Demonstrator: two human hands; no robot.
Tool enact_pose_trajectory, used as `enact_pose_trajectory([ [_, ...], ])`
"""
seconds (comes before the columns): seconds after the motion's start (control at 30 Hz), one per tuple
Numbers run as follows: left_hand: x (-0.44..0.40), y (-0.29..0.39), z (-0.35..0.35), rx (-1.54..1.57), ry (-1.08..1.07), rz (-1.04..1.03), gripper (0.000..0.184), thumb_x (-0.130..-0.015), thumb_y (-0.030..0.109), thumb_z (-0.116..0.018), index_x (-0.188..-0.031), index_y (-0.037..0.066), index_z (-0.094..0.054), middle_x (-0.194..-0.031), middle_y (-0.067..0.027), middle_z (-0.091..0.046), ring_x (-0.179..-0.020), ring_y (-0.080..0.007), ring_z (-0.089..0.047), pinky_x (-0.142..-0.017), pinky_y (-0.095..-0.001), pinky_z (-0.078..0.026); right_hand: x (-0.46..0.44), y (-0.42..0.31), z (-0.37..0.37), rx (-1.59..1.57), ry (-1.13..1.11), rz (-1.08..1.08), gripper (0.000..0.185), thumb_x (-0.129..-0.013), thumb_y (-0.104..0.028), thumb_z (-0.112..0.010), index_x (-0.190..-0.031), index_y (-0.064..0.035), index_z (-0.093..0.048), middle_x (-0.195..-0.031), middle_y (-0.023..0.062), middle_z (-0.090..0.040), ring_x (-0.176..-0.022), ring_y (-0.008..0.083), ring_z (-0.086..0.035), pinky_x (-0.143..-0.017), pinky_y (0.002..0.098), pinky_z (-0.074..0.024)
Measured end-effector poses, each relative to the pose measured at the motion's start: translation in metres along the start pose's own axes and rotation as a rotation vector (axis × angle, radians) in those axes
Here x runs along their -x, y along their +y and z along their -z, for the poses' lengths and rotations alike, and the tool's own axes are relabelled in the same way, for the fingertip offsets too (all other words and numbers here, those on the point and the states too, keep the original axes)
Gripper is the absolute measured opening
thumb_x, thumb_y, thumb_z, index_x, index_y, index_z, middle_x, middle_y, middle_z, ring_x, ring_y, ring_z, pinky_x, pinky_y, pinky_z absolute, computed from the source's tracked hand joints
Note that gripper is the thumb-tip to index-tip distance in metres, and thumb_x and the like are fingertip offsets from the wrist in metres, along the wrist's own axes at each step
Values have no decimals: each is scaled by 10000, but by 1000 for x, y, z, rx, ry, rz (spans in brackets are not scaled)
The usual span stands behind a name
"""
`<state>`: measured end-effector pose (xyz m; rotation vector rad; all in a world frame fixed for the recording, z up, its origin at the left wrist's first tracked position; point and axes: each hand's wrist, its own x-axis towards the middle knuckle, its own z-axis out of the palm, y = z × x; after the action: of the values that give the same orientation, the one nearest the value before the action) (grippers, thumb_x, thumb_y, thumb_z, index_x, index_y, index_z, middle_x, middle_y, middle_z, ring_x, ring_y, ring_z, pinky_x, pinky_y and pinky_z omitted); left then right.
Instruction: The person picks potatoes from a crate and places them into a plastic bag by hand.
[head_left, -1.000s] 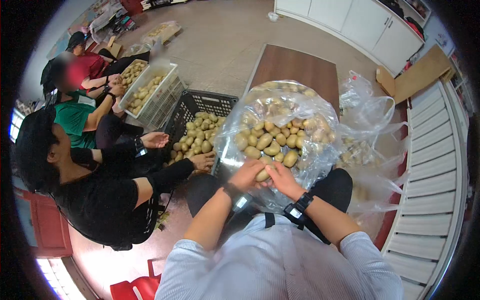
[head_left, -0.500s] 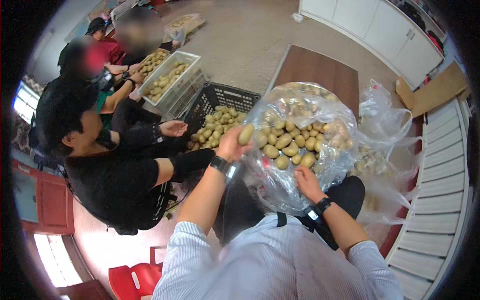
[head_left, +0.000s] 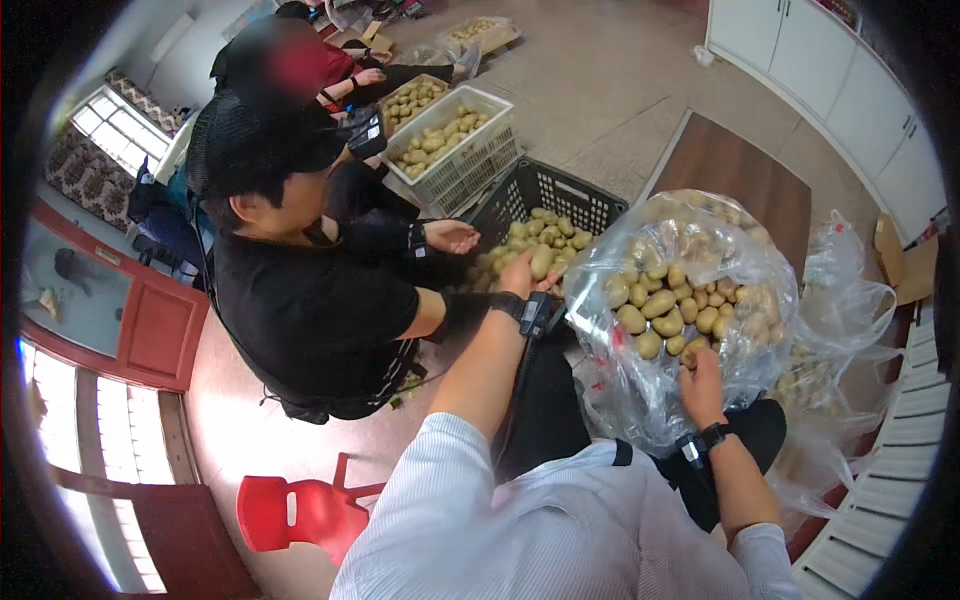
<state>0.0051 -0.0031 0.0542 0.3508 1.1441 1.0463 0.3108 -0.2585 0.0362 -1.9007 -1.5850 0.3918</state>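
My left hand (head_left: pixel 520 273) holds a greenish-brown kiwifruit (head_left: pixel 542 261) over the near edge of a black crate (head_left: pixel 590 203), which has many similar fruits (head_left: pixel 548 228) inside. At the near side of a large clear plastic bag (head_left: pixel 640 395), my right hand (head_left: pixel 700 380) is closed, its fingertips at the fruit in the bag. Whether it grips one is hidden. More kiwifruits (head_left: pixel 662 304) fill the bag's open mouth.
A co-worker in black (head_left: pixel 310 300) sits left of the black crate, a hand beside it. Beyond are a white crate (head_left: pixel 470 165) of fruit and other people. A brown board (head_left: pixel 740 180) lies behind the bag. A red chair (head_left: pixel 310 508) stands lower left.
My hands parted; the left carried a kiwifruit leftward to the black crate, while the right moved to the bag's near-side fruit. The view has turned left.
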Motion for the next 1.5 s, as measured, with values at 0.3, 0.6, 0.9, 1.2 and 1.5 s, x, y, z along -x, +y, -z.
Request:
enact_pose_trajectory([
  [0.3, -20, -4, 22, -114, 29, 7, 347, -934, 214, -521, -1153, -51, -562, -1065, -215, -608, -787, -304, -680, -536, -388, -595, -8, 10, -5, 281, -54, -95, 520, -780, -112, -642, -1274, -72, -485, -1387, 202, -376, -1130, 411, -526, -897, 468, -487],
  [0.6, -21, -9, 15, 99, 93, -65, 257, -943, 183, -435, -1130, 17, -494, -948, -178, -573, -684, -306, -612, -469, -398, -536, -18, 13, -8, 372, -143, -123, 546, -772, -129, -669, -1283, -102, -479, -1400, 189, -362, -1031, 400, -586, -805, 478, -521],
  [0.9, -53, -20, 39, -222, 53, -144, 370, -934, 247, -413, -1035, -61, -592, -982, -208, -658, -837, -300, -667, -569, -409, -541, -20, 11, -14, 354, -155, -143, 588, -715, -71, -705, -1259, -85, -484, -1390, 206, -350, -1016, 412, -581, -841, 466, -502],
  [1.2, -50, -17, 44, -210, -127, -171, 305, -908, 240, -500, -890, -24, -651, -901, -218, -675, -794, -337, -675, -692, -444, -520, -18, 28, -20, 261, -42, -80, 488, -674, 1, -674, -1120, -77, -495, -1285, 202, -432, -1057, 416, -552, -877, 464, -479],
  [1.5, -47, -17, 48, -1484, 59, -635, 237, -840, 196, -594, -966, 16, -682, -909, -206, -676, -854, -381, -650, -736, -432, -524, -15, 17, -11, 138, -30, -132, 408, -711, -17, -632, -1087, -69, -483, -1141, 169, -511, -1039, 410, -528, -842, 483, -459],
])
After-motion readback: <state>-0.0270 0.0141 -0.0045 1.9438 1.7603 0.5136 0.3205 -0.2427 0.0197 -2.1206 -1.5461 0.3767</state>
